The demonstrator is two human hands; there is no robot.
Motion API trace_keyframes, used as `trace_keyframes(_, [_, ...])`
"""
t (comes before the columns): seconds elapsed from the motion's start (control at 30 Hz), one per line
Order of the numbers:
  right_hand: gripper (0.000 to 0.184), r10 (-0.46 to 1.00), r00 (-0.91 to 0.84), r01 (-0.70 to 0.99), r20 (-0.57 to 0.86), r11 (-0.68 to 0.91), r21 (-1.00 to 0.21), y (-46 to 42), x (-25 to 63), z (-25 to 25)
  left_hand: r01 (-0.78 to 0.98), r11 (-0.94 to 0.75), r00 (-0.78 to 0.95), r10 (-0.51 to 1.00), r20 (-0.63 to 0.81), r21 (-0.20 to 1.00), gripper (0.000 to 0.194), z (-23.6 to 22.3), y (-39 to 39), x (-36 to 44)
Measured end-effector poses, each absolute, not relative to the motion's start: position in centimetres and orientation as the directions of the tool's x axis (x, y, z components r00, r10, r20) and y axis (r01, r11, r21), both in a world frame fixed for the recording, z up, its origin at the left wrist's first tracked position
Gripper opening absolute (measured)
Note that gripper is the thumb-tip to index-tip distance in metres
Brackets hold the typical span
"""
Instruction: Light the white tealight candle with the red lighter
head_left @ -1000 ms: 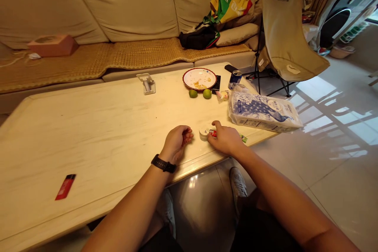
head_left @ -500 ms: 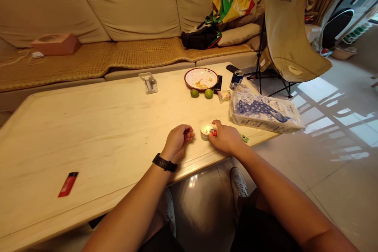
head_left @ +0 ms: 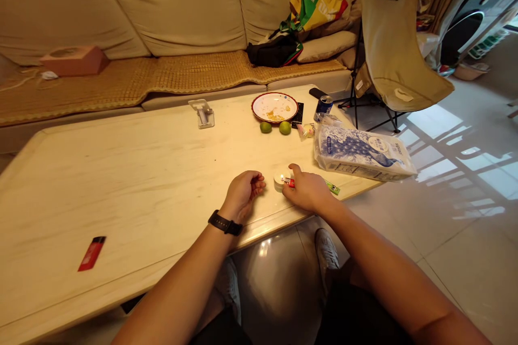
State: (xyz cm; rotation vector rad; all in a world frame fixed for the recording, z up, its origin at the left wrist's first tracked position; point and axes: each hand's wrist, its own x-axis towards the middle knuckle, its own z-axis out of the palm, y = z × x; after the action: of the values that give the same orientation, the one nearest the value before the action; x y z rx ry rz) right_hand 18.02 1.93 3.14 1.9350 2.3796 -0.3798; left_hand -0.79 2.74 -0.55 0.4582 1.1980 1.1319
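A short, round white candle (head_left: 279, 183) stands on the pale table (head_left: 154, 183) between my hands, with a small flame at its middle. My right hand (head_left: 307, 188) is closed around a red lighter (head_left: 290, 183), its metal end pointing left over the candle's edge. Just left of the candle, my left hand (head_left: 244, 192) hovers by the tabletop with loosely curled fingers and nothing visible in them. A green printed strip (head_left: 332, 187) pokes out beyond my right hand; the rest of it is hidden. Far to the left lies another red lighter (head_left: 91, 254) with a black end.
Behind the candle are two green limes (head_left: 285, 128), a red-rimmed plate (head_left: 259, 118) with food scraps and a blue can (head_left: 324, 108). A wrapped tissue pack (head_left: 360, 152) overlaps the right edge. A white stand (head_left: 202, 114) sits at the back.
A glow appeared at the candle half a second ago, and now a small distinct flame shows there. Both hands have stayed nearly in place; the view shifted slightly.
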Motion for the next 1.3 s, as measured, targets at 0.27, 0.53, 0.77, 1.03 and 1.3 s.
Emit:
trace_keyframes(0.27, [0.069,0.972,-0.134,0.978,-0.191,0.098,-0.186,2.4,19.0,3.4,-0.44,0.413,-0.06,0.872,-0.485,0.797,0.005,-0.6,2.8,-0.9])
trace_keyframes(0.53, [0.057,0.985,-0.083,0.985,-0.152,0.058,-0.161,2.8,21.6,2.9,-0.443,0.415,-0.058,0.871,-0.488,0.795,0.005,-0.5,2.8,-0.9])
trace_keyframes(0.77, [0.054,0.982,-0.094,0.988,-0.162,0.072,-0.138,2.6,22.3,2.6,-0.442,0.414,-0.062,0.871,-0.488,0.795,0.004,-0.6,2.8,-0.8])
trace_keyframes(1.03, [0.056,0.984,-0.071,0.99,-0.164,0.05,-0.128,2.2,23.1,2.5,-0.439,0.413,-0.054,0.874,-0.482,0.798,0.005,-0.8,2.8,-0.7])
trace_keyframes(1.3, [0.059,0.972,-0.045,0.997,-0.229,0.029,-0.072,1.4,23.9,2.9,-0.446,0.416,-0.069,0.867,-0.494,0.793,0.006,-1.2,3.0,-0.7])
